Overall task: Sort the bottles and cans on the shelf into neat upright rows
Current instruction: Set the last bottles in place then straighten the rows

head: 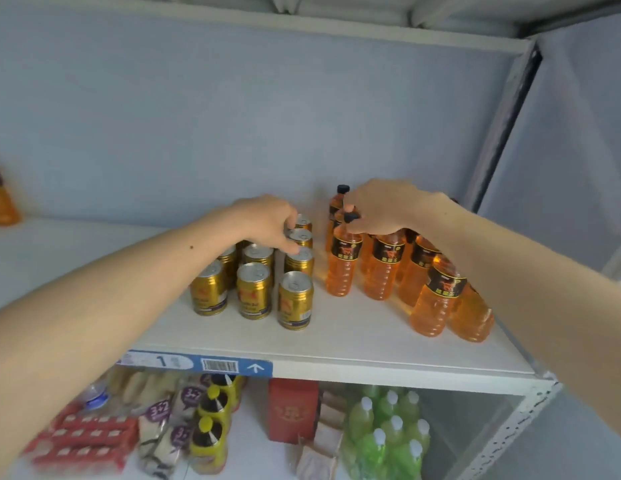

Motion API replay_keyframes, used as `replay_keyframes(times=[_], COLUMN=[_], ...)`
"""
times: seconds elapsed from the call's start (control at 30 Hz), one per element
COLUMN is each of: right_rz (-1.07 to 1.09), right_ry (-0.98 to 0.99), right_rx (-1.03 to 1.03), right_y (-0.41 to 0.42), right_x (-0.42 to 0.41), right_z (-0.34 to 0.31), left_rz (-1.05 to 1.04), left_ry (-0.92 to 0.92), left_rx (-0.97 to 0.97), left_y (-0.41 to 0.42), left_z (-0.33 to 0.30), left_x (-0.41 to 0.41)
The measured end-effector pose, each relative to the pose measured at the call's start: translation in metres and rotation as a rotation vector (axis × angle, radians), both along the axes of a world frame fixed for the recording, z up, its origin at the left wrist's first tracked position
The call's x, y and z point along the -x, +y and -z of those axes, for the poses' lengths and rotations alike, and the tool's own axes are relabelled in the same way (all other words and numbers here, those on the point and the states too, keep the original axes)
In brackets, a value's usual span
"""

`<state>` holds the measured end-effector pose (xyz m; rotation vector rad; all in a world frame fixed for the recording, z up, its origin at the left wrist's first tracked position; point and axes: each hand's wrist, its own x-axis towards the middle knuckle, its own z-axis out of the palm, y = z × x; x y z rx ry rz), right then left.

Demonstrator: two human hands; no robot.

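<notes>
White shelf [337,337] across the middle, pale wall behind, blue price strip [198,365] on its front edge; below it, a lower level crowded with green bottles [388,431], a red box [293,410], snack packs and yellow-capped jars.

On the shelf, to the right, orange drink bottles [385,268] with black labels, mostly upright in loose rows, the two nearest the front [437,299] tilted against each other and out of line; probably next to be squared up.

To the left, just beside the bottles, gold cans [253,289], all upright in roughly three columns running front to back; front row a little staggered, likely not yet finished.

Right hand [378,209] reaching over the bottle tops, thumb and fingers pinched on the black cap of the leftmost near bottle [343,261], apparently to steady or shift it into its row by the neck, the easiest part to reach among close neighbours.

Left hand [267,220] over the back cans, fingers curled down onto the rims of the rear ones [300,237], seemingly nudging them into line; whether gripping one outright or only pressing on top, cannot tell.
</notes>
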<state>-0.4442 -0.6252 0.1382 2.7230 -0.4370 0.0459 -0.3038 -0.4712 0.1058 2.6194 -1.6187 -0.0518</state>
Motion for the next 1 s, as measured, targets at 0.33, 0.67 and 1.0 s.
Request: replay_keyframes(times=[0.33, 0.67, 1.0], right_rz=[-0.207, -0.335, -0.376], right_ry=[0.015, 0.080, 0.087], right_rx=[-0.167, -0.197, -0.200], right_y=[0.177, 0.318, 0.376], right_x=[-0.191, -0.357, -0.514], right_z=[0.030, 0.051, 0.043], left_rz=[-0.234, -0.394, -0.475], left_ry=[-0.042, -0.025, -0.042], left_rx=[-0.114, -0.103, -0.029], left_y=[0.224, 0.392, 0.454], left_z=[0.009, 0.036, 0.036], left_x=[-0.149, -0.281, -0.422])
